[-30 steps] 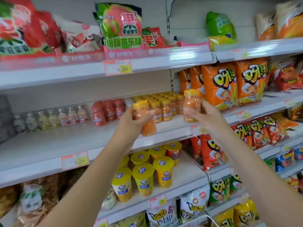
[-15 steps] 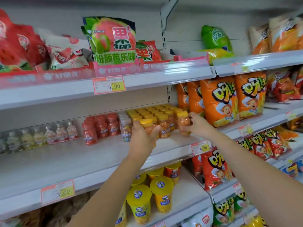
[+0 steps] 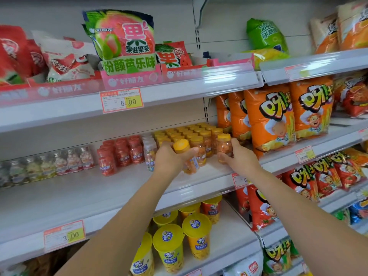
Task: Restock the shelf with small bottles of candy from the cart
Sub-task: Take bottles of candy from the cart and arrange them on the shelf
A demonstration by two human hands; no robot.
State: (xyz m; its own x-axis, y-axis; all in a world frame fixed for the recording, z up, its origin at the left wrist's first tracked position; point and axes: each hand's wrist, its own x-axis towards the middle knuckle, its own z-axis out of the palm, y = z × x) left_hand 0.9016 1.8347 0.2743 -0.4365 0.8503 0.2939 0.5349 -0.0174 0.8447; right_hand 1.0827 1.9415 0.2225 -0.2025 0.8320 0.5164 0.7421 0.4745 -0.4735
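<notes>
A tilted bottle of orange candy is gripped in the left hand, fingers and thumb curled round its body, yellow cap leaning toward the camera. It is held just above the middle shelf, in front of the block of yellow-capped bottles stocked there. An upright bottle of the same kind is pinched between thumb and fingers of the right hand, at the right front corner of that block; whether its base is touching the shelf cannot be told. Left of the block, white-capped bottles and then red-capped bottles are lined up, with paler bottles seen blurred further left. Orange snack bags are stood just right of the block. Yellow-lidded cups are seen on the shelf below. Price tags reading 3.00 and 5.00 are fixed to the shelf edges.
</notes>
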